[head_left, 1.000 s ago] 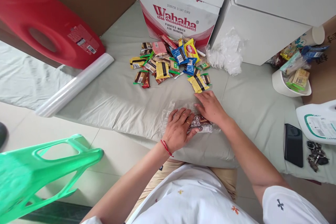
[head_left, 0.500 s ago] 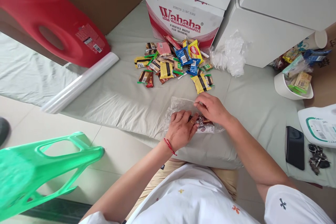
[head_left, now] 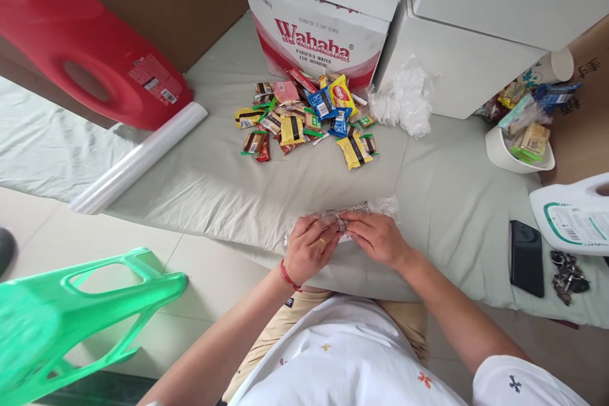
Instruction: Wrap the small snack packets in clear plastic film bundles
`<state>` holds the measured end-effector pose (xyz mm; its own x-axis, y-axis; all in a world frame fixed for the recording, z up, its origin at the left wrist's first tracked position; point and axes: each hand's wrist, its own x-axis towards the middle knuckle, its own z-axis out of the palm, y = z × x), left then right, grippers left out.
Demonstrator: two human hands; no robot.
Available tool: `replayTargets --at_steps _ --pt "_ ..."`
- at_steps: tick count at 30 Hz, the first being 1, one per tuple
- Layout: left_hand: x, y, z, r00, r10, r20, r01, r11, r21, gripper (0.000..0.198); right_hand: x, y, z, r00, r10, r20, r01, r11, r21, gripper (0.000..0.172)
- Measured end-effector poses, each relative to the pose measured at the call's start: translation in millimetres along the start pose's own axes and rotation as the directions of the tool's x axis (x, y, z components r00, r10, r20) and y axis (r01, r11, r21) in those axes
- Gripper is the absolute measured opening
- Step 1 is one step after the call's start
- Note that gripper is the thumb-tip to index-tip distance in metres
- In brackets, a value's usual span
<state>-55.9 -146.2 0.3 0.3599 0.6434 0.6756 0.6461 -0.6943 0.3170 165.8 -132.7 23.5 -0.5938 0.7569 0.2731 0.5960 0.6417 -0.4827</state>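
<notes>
Near the front edge of the cloth-covered surface, a dark snack packet (head_left: 354, 210) lies inside clear plastic wrap (head_left: 387, 205). My left hand (head_left: 311, 246), a red cord at its wrist, closes over the left part of the wrapped packet. Pressed in from the other side, my right hand (head_left: 379, 238) has its fingers bent on the packet's middle, almost touching the left fingertips. Crinkled wrap sticks out past both hands. Farther back is a loose heap of small wrapped snacks (head_left: 292, 129) in yellow, blue, red and brown.
Left, a roll of clear film (head_left: 143, 155) lies beside a big red jug (head_left: 95, 57); a green stool (head_left: 42, 311) stands below. Behind the snacks are a Wahaha carton (head_left: 314, 38) and crumpled plastic (head_left: 404, 101). Right: a white bin (head_left: 518, 155), phone (head_left: 526, 259), keys (head_left: 567, 276), white bottle (head_left: 575, 219).
The wrap, spread flat before, is now folded over the packet into a narrow bundle. My right hand has come down onto it, and the left fingers have curled. The view has shifted slightly.
</notes>
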Motion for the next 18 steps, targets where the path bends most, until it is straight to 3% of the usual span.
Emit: replayTargets --at_steps 4,7,10,12,15,18 --pt "-8.3 0.7 -22.2 0.989 -0.04 -0.144 0.059 0.99 0.13 0.026 -5.9 -0.2 6.8 0.999 -0.03 -0.029 0.027 0.992 -0.123 0.023" --pt "-0.9 1.7 -34.0 0.974 -0.1 -0.205 0.138 0.973 0.185 0.042 -7.9 -2.2 9.1 0.996 -0.042 -0.077 0.031 0.988 -0.148 0.024" --pt "12.6 -5.3 -39.5 0.985 -0.166 -0.039 0.17 0.979 0.109 0.051 -8.6 -3.9 9.7 0.993 -0.056 -0.106 0.041 0.989 -0.142 0.022" --pt "14.5 -14.1 -41.5 0.988 -0.122 0.097 0.122 0.993 0.01 0.043 -10.3 -4.7 10.2 0.987 -0.077 -0.144 0.056 0.988 -0.143 0.021" --pt "-0.2 -27.5 -44.3 0.985 0.004 0.171 0.012 0.996 -0.093 0.031 -17.5 -6.6 11.8 0.975 -0.092 -0.202 0.059 0.985 -0.163 0.022" --pt "-24.0 -35.9 -48.4 0.969 0.038 0.244 -0.01 0.993 -0.116 0.027 -30.1 -10.8 14.6 0.977 -0.05 -0.207 0.014 0.986 -0.169 0.031"
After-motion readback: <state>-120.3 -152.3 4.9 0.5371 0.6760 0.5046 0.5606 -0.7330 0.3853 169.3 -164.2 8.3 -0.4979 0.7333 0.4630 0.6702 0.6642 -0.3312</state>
